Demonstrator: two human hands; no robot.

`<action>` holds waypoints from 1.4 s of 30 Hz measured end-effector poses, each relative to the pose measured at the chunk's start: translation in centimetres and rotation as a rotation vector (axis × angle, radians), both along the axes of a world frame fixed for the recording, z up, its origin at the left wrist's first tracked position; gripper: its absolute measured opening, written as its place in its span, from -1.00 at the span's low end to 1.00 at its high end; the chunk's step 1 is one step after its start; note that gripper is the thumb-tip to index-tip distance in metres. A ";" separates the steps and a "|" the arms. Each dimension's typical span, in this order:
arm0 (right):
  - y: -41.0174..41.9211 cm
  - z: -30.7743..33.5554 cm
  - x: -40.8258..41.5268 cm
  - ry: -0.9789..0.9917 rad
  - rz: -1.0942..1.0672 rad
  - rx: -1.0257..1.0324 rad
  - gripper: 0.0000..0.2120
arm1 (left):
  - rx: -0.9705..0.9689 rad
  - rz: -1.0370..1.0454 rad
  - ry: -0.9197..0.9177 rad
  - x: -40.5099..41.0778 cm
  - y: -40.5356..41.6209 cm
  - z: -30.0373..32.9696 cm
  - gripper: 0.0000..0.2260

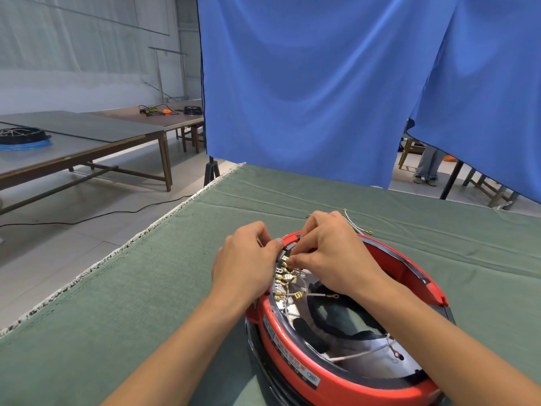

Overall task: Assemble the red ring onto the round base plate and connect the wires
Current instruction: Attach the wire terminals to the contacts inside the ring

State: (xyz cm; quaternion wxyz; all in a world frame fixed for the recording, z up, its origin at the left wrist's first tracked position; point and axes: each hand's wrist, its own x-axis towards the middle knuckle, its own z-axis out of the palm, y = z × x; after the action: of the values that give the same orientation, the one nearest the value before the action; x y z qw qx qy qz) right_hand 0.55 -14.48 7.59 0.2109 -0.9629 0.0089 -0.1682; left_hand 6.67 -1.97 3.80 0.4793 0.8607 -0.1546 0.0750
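Item, nearest you: the red ring (pixel 292 357), seated over the round base plate (pixel 364 363), whose grey metal shows inside the ring; the pair stands on the green cloth of the bench (pixel 181 288), close to its near edge. So the ring step looks done and the wiring step is in hand. Item, inside the ring: white wires (pixel 361 356) trailing across the plate, some ending in loose ring lugs, and a row of brass connectors (pixel 283 279) along the left inner wall. Item, your left hand (pixel 246 260): it rests on the outside of the ring's left rim, fingers curled over the edge, steadying it; what the fingertips hold, if anything, is hidden. Item, your right hand (pixel 328 254): it reaches across the ring, with thumb and forefinger pressed together, pinching one brass connector at the top of the row. Next move, by my reading: push that connector squarely onto its tab, keep the left hand bracing, then take up the next loose lead; the lugs lie close together, so watch for crossing wires. Item, just beyond the hands: spare wires (pixel 355 225) lying on the cloth. Item, farther off: a blue curtain (pixel 307 83) behind the bench. Item, far left: long tables (pixel 87 133) carrying another round unit (pixel 23 136) and some cables.
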 end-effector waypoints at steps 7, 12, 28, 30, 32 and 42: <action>-0.3 -0.1 0.2 0.012 -0.005 0.010 -0.96 | 0.001 0.002 0.040 0.0 0.0 0.1 -0.73; -2.5 0.5 0.2 -0.062 -0.187 0.200 -0.82 | -0.045 -0.045 0.149 0.1 -0.1 0.2 -0.86; -2.1 0.1 0.9 0.261 -0.100 0.383 -0.83 | -0.114 -0.166 0.147 0.2 0.1 0.1 -0.84; -2.1 0.1 1.1 0.270 -0.112 0.473 -0.81 | -0.114 -0.179 0.149 0.2 0.1 0.1 -0.85; -1.8 0.0 1.3 0.272 -0.132 0.486 -0.80 | -0.106 -0.185 0.149 0.2 0.1 0.2 -0.85; -1.9 0.1 0.7 0.201 -0.101 0.421 -0.86 | -0.014 -0.199 0.217 -0.1 0.5 1.0 -0.86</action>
State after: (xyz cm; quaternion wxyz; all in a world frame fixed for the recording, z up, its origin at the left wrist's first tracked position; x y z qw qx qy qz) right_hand 1.23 -16.41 7.65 0.3963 -0.9080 0.1129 -0.0760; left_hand 6.57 -1.46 4.76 0.5043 0.8408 -0.1858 -0.0650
